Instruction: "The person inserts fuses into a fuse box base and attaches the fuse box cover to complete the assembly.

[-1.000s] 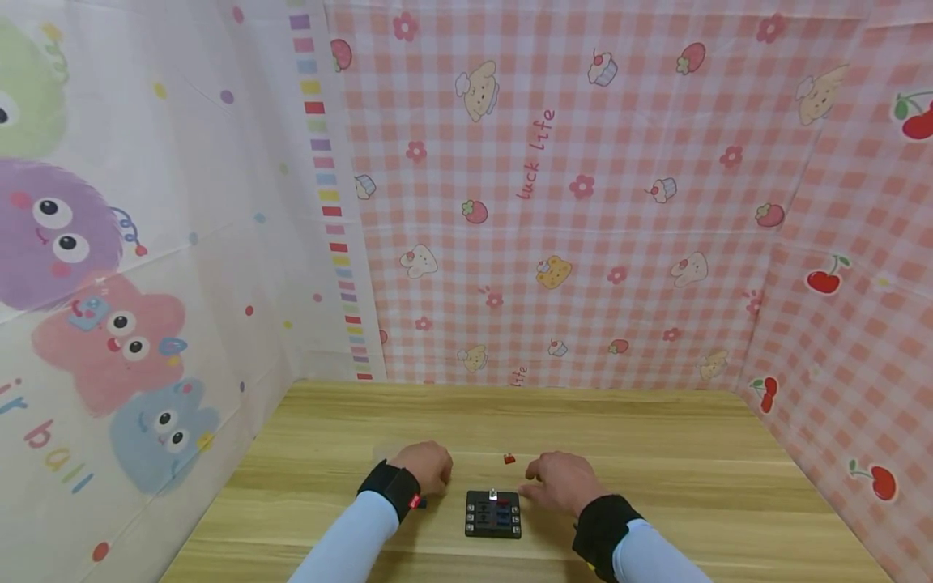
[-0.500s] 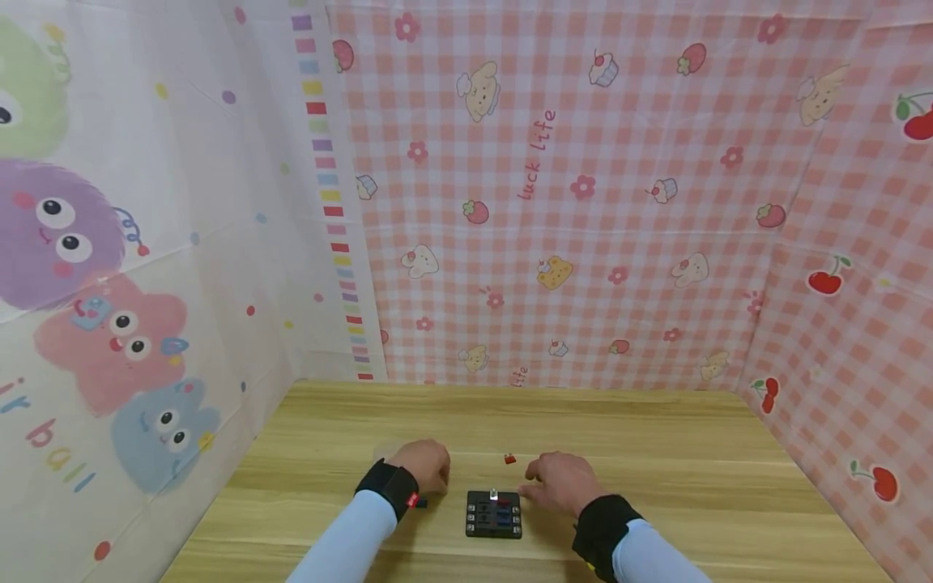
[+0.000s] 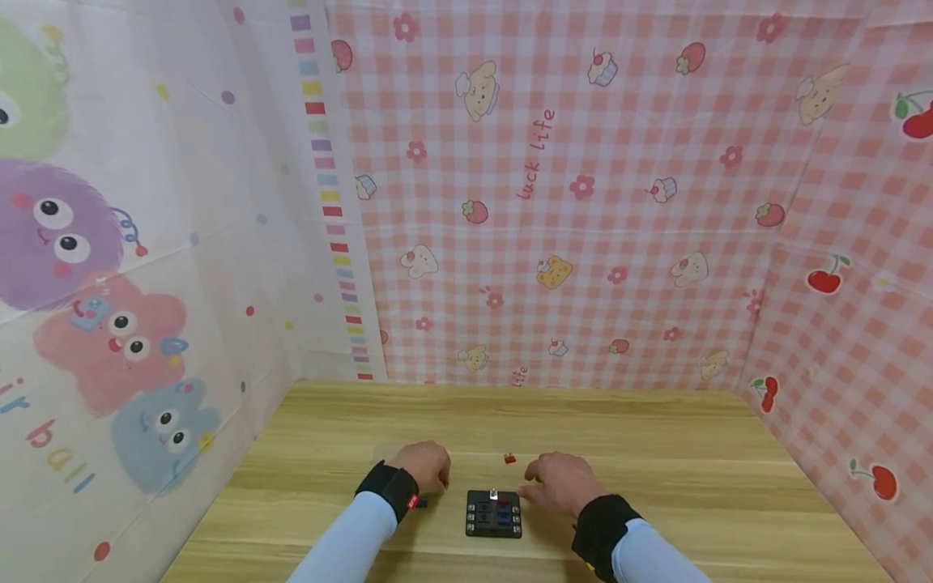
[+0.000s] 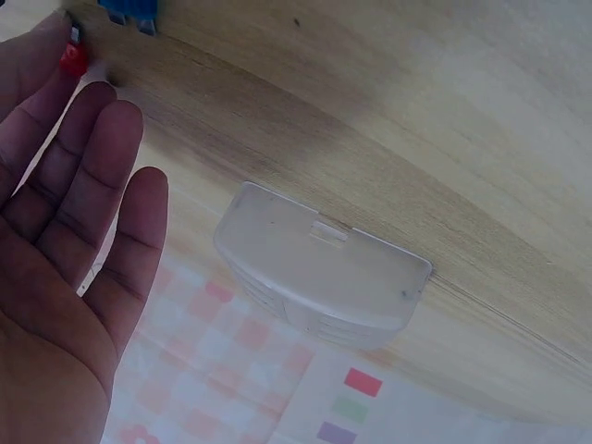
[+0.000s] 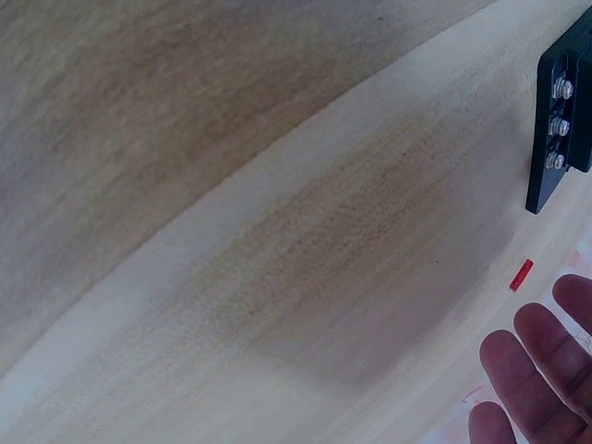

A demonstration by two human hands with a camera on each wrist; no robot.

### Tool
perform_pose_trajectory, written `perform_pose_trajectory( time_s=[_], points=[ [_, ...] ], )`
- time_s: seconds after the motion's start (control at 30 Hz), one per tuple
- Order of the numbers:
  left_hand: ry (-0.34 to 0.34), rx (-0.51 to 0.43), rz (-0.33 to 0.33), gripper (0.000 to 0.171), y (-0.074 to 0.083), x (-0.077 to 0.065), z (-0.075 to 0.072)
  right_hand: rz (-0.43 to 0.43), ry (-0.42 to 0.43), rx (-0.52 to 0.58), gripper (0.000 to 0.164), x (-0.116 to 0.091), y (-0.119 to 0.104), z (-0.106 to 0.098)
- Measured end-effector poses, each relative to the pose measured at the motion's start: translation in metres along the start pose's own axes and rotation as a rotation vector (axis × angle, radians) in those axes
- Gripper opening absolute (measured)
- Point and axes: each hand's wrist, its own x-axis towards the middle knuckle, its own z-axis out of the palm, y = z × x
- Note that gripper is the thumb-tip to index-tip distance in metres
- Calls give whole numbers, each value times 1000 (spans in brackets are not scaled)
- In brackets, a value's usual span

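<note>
A pink checked cloth (image 3: 583,227) hangs beyond the wooden table (image 3: 583,421) at the far side; cherry-printed cloth (image 3: 845,340) hangs right, cartoon-printed white cloth (image 3: 240,210) left.

The black box (image 3: 493,526) lies flat, with shiny screws (image 5: 559,127) down its left and right sides and one at its far edge. Red and blue bits (image 3: 504,517) sit in its right half. A small red piece (image 3: 509,458) lies past its far edge. The left hand (image 3: 426,467) pinches another red piece (image 4: 74,61). A blue piece (image 4: 131,7) with silver legs lies near it
</note>
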Motion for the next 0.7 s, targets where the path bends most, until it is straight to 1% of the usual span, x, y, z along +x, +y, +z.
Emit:
perform_pose_trajectory(
  time_s=[0.23,0.43,0.7],
  points=[
    [8,18,8,16,0,0,-1,-7,6,-4,30,0,0,2],
    [14,-1,14,16,0,0,0,-11,5,-15,30,-1,0,2],
    [14,-13,16,18,-2,2,2,11,-10,-12,30,-1,0,2]
  ],
)
